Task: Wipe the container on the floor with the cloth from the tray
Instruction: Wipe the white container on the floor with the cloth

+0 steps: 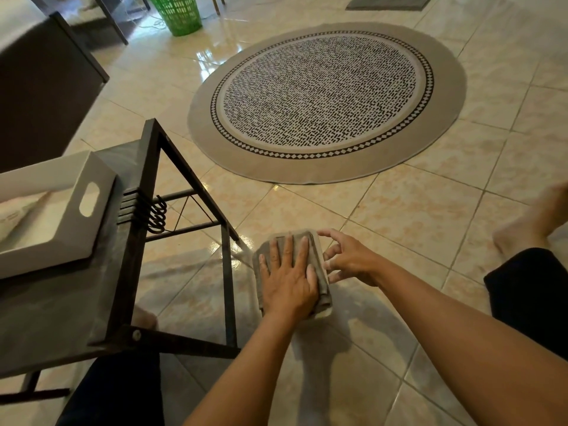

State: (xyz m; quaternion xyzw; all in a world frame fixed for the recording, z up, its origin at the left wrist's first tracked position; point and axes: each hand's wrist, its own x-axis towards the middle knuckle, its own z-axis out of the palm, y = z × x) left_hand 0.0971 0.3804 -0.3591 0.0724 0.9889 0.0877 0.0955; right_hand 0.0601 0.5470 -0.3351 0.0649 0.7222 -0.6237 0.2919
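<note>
A grey cloth (319, 265) is draped over the container (322, 313) on the tiled floor, hiding nearly all of it; only a pale lower corner shows. My left hand (287, 278) lies flat on top of the cloth, fingers spread, pressing it down. My right hand (347, 259) is at the container's right side, fingers curled against the cloth's edge. The white tray (92, 222) sits on the dark side table at the left.
A dark metal-framed side table (147, 186) stands just left of the container, its leg close by. A round patterned rug (325, 99) lies ahead. A green basket (178, 13) stands far back. My knees and a bare foot (528, 229) flank the spot.
</note>
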